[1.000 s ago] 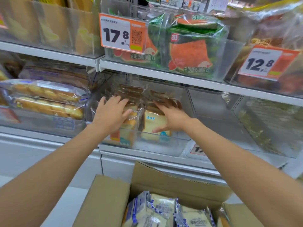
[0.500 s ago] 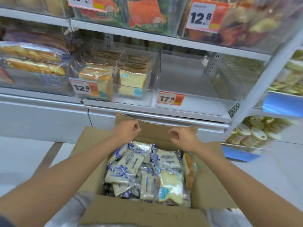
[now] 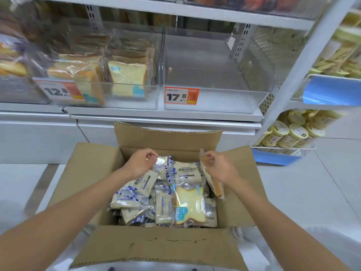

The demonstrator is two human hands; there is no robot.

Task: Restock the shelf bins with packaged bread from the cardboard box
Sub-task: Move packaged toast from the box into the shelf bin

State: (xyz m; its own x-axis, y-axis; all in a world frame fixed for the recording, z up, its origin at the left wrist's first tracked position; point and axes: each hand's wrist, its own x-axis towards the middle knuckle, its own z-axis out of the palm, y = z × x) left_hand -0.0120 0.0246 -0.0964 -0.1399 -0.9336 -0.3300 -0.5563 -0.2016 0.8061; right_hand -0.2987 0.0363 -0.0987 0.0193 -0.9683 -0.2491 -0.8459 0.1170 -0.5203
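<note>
**Cardboard box** [image 3: 156, 245]: brown corrugated board, flaps folded outward, sitting below both hands. It holds loose bread packets [image 3: 187, 204]. These are square slices in crinkled clear film with blue-and-white print, lying flat and overlapping at mixed angles.

**Left hand** [image 3: 141, 163]: fingers curled, pinching the top edge of a white-labelled packet [image 3: 163, 163] at its fingertips.

**Right hand** [image 3: 217, 167]: gripping an edge-on packet [image 3: 214, 187] with brown crust showing. The packet's long axis runs from the fingertips back past the wrist, along the box wall.

**Beyond the left hand:** a clear plastic bin [image 3: 136, 102] holds upright sliced-bread packs [image 3: 127, 75], faces forward.

**Beyond the right hand:** a second clear bin [image 3: 224, 102] carries an orange 17.8 price tag [image 3: 182, 95].
</note>
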